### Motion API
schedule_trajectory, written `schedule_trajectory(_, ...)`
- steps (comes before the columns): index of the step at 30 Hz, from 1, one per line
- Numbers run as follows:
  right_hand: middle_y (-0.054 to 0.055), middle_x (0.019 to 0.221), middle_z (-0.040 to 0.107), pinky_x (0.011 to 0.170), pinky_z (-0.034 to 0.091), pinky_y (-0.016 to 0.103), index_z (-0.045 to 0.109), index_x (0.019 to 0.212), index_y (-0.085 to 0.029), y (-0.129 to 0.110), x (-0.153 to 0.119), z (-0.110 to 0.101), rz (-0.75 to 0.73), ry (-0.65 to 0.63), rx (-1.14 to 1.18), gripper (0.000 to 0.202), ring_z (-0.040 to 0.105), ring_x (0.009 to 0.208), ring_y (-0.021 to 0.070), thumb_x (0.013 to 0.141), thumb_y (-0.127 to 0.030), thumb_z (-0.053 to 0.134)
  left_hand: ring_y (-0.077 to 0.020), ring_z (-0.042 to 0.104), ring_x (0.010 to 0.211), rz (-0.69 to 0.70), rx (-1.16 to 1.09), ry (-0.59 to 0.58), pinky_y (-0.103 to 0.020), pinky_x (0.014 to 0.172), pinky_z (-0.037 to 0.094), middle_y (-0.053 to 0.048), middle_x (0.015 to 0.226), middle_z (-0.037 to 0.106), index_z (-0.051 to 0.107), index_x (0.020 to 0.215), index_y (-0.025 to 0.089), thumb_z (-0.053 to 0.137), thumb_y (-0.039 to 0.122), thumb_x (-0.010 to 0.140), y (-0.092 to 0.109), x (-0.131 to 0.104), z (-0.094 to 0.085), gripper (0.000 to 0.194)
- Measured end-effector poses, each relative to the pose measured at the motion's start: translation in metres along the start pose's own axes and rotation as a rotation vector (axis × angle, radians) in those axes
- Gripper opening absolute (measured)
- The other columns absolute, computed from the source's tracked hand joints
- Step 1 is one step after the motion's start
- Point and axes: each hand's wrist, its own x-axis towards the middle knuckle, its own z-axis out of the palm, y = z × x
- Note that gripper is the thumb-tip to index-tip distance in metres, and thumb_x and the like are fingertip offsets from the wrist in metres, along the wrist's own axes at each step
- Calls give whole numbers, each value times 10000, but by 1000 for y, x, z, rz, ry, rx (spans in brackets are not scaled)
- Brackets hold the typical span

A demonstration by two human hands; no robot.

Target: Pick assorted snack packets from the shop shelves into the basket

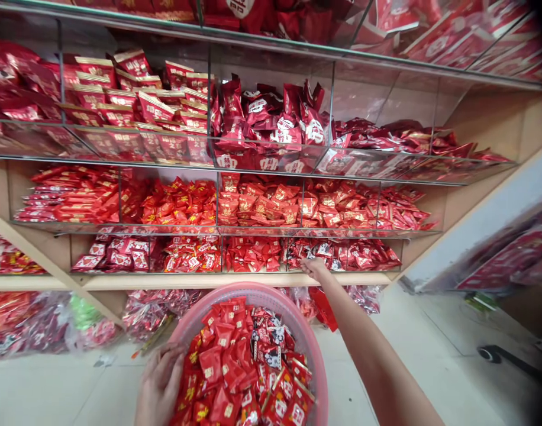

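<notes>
A pink plastic basket (319,355) full of small wrapped packets is below the shelves. My left hand (162,373) is closed on its left rim, fingers curled over the edge. Inside lie plain red packets (229,361) at the left, red-and-black packets (271,337) at the upper right and red packets with gold edges (289,393) at the lower right. My right hand (314,268) reaches to the lowest shelf, fingers curled together at the front of a compartment of red-and-black packets (326,251). Whatever its fingers hold is too small to make out.
Clear dividers split the shelves (164,284) into compartments of red packets. Clear bags of packets (149,313) lie beneath the lowest shelf. At the right stand a black chair leg with a caster (490,354) and a stack of red packaging (515,254) on the tiled floor side.
</notes>
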Motion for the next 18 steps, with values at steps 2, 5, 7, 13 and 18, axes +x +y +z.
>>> schedule_trajectory(2, 55, 1002, 575, 711, 502, 336, 527, 1046, -136, -3, -5, -5, 95, -50, 39, 275, 576, 835, 145, 844, -320, 495, -190, 538, 970, -11, 0, -7, -322, 853, 435, -32, 978, 579, 608, 908, 229, 461, 400, 799, -1, -1, 1, 250)
schedule_trajectory(5, 67, 795, 628, 627, 524, 292, 564, 835, -96, -8, -13, -16, 188, -99, 107, 209, 613, 692, 134, 833, -297, 506, -194, 533, 981, -26, -5, -9, -332, 865, 430, -35, 984, 582, 609, 906, 228, 461, 403, 799, -2, -1, 1, 252)
schedule_trajectory(7, 71, 685, 634, 603, 531, 274, 542, 715, -117, -10, -20, -25, 192, -100, 157, 187, 629, 636, 142, 811, -277, 521, -196, 535, 981, -29, -6, -9, -335, 865, 431, -36, 983, 586, 609, 905, 228, 461, 406, 798, -1, -1, 1, 256)
schedule_trajectory(13, -13, 544, 594, 584, 515, 218, 482, 599, -180, -8, -58, -49, 85, -115, 222, 168, 645, 635, 143, 693, -245, 604, -195, 543, 975, -34, -21, -17, -333, 856, 442, -37, 979, 590, 606, 908, 226, 451, 414, 799, 1, -1, 0, 267)
schedule_trajectory(18, -24, 527, 596, 499, 467, 189, 503, 592, -174, 4, -106, -38, -29, -300, 154, 191, 604, 530, 112, 643, -311, 626, -198, 547, 977, -39, -17, -13, -333, 859, 443, -38, 977, 594, 613, 904, 227, 452, 429, 795, -1, -1, 1, 280)
